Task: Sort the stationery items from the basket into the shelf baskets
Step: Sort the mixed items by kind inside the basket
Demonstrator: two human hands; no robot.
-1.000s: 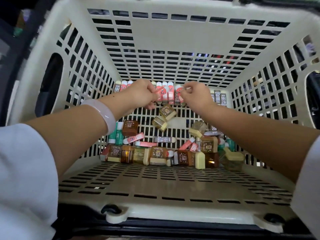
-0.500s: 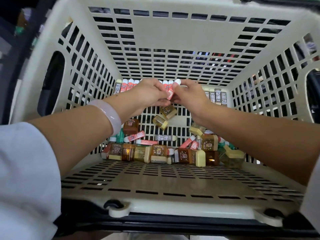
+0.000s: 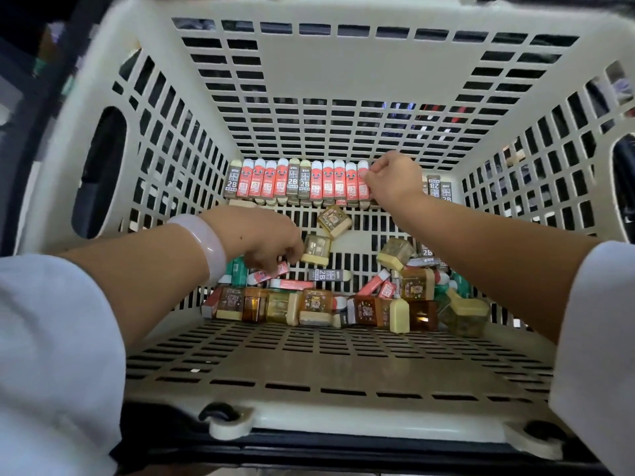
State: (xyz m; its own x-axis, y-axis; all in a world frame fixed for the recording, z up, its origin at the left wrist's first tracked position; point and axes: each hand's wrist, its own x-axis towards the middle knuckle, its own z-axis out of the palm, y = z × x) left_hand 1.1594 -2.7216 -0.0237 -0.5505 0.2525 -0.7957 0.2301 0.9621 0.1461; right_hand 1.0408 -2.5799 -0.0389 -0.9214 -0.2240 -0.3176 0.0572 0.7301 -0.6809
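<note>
A cream slotted basket holds the stationery. Along its far wall stands a row of red and grey 2B erasers. My right hand pinches the red eraser at the right end of that row. My left hand reaches down into the loose pile, with its fingertips closed on a red eraser that lies flat. Amber and yellow box-shaped items lie heaped against the near wall, and two more lie in the middle.
A grey 2B eraser and green items lie loose among the pile. More grey 2B erasers stand at the far right corner. Oval handle holes open in the side walls. A white bracelet is on my left wrist.
My hands have parted. The left hand dropped from the far row to the loose pile. The right hand carried a red eraser to the right end of the row.
</note>
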